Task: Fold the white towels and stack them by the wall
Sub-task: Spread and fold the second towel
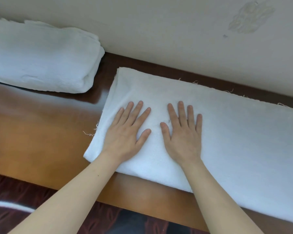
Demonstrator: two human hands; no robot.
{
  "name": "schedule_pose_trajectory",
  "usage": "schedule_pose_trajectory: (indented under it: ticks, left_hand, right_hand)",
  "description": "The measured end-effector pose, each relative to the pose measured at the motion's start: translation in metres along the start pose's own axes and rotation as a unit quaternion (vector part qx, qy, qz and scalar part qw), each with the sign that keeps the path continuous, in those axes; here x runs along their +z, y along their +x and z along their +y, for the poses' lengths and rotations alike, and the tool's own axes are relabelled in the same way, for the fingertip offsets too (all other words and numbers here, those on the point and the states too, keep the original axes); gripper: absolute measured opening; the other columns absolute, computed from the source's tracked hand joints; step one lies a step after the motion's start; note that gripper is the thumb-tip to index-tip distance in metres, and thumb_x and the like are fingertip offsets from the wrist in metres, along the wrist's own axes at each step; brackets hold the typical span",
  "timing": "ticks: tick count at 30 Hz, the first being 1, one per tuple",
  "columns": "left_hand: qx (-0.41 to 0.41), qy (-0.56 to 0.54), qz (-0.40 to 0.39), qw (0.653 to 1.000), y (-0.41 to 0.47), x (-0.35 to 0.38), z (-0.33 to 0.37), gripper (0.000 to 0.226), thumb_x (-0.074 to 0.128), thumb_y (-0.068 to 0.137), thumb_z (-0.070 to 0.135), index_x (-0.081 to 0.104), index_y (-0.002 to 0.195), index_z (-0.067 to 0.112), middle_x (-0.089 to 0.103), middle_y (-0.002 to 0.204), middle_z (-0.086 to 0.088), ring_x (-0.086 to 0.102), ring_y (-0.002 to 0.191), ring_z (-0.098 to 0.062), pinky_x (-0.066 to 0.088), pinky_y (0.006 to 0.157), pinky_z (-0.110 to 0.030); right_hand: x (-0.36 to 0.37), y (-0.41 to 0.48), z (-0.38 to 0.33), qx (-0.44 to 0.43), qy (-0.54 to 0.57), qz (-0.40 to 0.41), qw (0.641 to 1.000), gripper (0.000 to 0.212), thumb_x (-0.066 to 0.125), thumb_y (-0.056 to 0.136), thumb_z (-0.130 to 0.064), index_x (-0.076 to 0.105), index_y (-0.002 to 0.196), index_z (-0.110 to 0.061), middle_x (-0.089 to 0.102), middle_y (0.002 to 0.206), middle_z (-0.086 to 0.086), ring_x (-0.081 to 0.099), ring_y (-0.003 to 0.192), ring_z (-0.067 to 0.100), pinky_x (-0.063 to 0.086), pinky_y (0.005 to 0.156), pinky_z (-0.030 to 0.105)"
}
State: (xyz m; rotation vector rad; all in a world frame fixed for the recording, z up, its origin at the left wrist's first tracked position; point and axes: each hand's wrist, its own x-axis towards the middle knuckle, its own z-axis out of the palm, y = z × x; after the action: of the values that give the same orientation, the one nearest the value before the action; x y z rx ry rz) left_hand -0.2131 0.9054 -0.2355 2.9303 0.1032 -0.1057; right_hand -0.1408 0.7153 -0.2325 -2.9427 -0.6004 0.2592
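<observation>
So the person has 2 hands flat on a white towel (235,141) that's laid out long on the wooden table (32,132). Its far edge runs close along the wall (159,31), with a thin strip of dark wood showing between them. The left hand (125,132) and right hand (183,137) sit side by side, palms down, on the end of the towel away from the wall's peeling patch (250,17). Fingers on both are straight and spread, gripping nothing, just pressing on the cloth. The thumbs point at each other without touching. The towel looks doubled over lengthwise, with a rounded fold on the side away from the wall. A few loose threads stick out of the wall-side edge and the short end. Further along the wall, pushed right up against it, sits a stack of folded towels (41,59), apart from the long one. Past the table edge farthest from the wall there's dark red patterned carpet (15,191).
</observation>
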Motion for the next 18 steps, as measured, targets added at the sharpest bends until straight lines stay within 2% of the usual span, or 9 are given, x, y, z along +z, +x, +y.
schedule_pose_trajectory:
  ticks: [3,7,11,13,16,18]
  left_hand:
    - [-0.06,0.0,-0.004,0.998,-0.004,-0.007,-0.027,0.063,0.018,0.102,0.056,0.007,0.159,0.031,-0.001,0.167,0.004,-0.007,0.153,-0.018,0.003,0.124,-0.042]
    - [-0.109,-0.026,-0.016,0.994,-0.008,-0.014,-0.048,0.063,0.012,0.101,0.059,0.002,0.158,0.033,-0.006,0.166,0.004,-0.011,0.152,-0.02,0.001,0.124,-0.042]
    - [-0.06,-0.053,0.016,0.997,0.021,-0.013,-0.021,0.06,0.018,0.104,0.05,0.014,0.159,0.026,0.002,0.167,-0.003,-0.007,0.153,-0.022,0.0,0.124,-0.043]
    - [-0.033,-0.058,0.017,0.998,0.04,-0.013,-0.014,0.057,0.018,0.104,0.042,0.018,0.158,0.027,0.005,0.166,-0.003,-0.005,0.153,-0.021,0.002,0.124,-0.043]
    - [-0.003,-0.042,0.001,0.999,0.057,-0.013,-0.03,0.057,0.018,0.102,0.045,0.015,0.158,0.032,0.002,0.167,0.001,-0.006,0.153,-0.019,0.001,0.124,-0.042]
    - [-0.026,-0.046,-0.004,0.999,0.063,-0.014,-0.045,0.058,0.019,0.103,0.049,0.008,0.158,0.035,-0.002,0.167,0.004,-0.008,0.153,-0.019,-0.002,0.124,-0.041]
  right_hand:
    - [-0.004,0.001,-0.003,0.005,-0.004,-0.01,1.0,0.063,0.01,0.101,-0.06,0.005,0.158,-0.034,0.001,0.167,-0.002,-0.008,0.153,0.023,0.0,0.122,0.052]
    - [-0.011,0.007,-0.021,0.052,0.028,-0.009,0.998,0.068,0.008,0.098,-0.063,0.019,0.156,-0.029,0.011,0.166,0.003,-0.002,0.153,0.028,-0.001,0.121,0.055]
    - [-0.013,0.03,-0.058,0.038,0.059,0.009,0.997,0.064,0.008,0.1,-0.06,0.008,0.157,-0.033,0.001,0.166,0.0,-0.008,0.152,0.027,-0.009,0.121,0.053]
    - [-0.008,0.036,-0.067,0.028,0.053,0.004,0.998,0.06,0.005,0.101,-0.056,0.002,0.157,-0.036,-0.004,0.166,-0.002,-0.009,0.152,0.026,-0.008,0.121,0.053]
    - [0.001,0.035,-0.066,0.037,0.032,-0.004,0.999,0.06,0.002,0.101,-0.057,0.0,0.158,-0.036,-0.006,0.166,-0.004,-0.012,0.152,0.025,-0.008,0.121,0.053]
    - [0.001,0.035,-0.065,0.036,0.024,-0.006,0.999,0.061,0.001,0.101,-0.057,0.0,0.158,-0.036,-0.006,0.166,-0.003,-0.012,0.152,0.025,-0.007,0.121,0.053]
